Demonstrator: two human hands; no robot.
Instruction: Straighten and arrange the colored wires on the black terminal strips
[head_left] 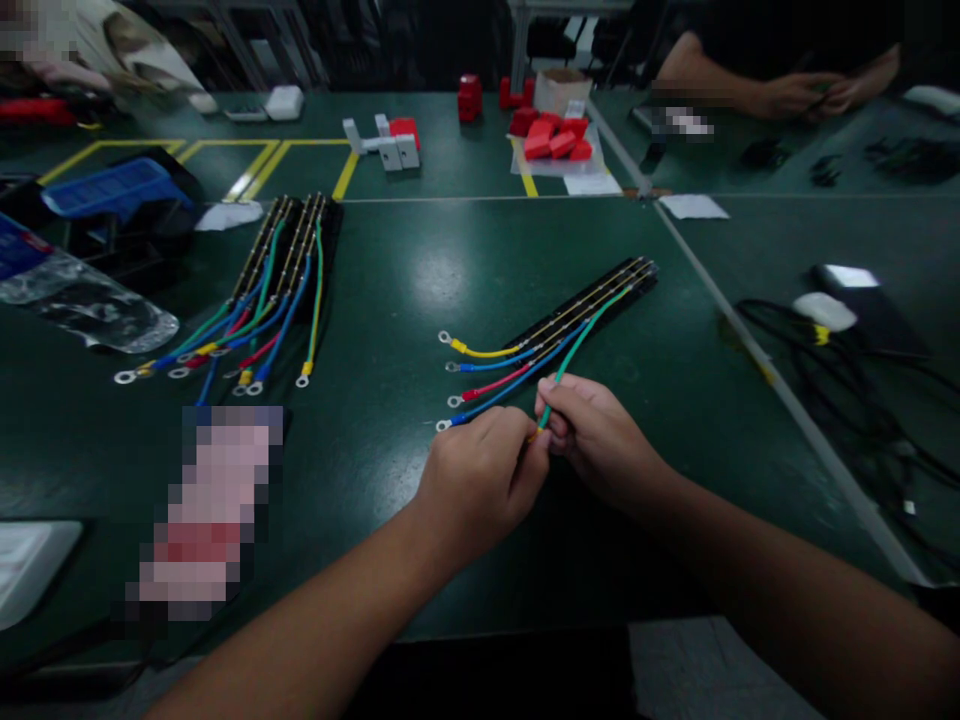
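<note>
A black strip assembly (581,305) with metal bars lies slanted on the green table, its coloured wires fanning toward me. My right hand (592,430) pinches the green wire (574,352) that comes off its near side. Close against it, my left hand (484,470) is closed on the same wire's lower end, where a bit of yellow shows; the tip is hidden by my fingers. The other wires, a yellow one (484,352), a red one (495,387) and blue ones such as the lowest blue wire (491,402), end in ring terminals on the tabletop.
Similar wired strips (300,245) lie at left, beside a plastic bottle (90,295) and a blue tray (120,195). Red parts (555,137) and grey blocks (397,150) sit farther back. Black cables (810,390) tangle at right. Across the table are another person's hands (817,95).
</note>
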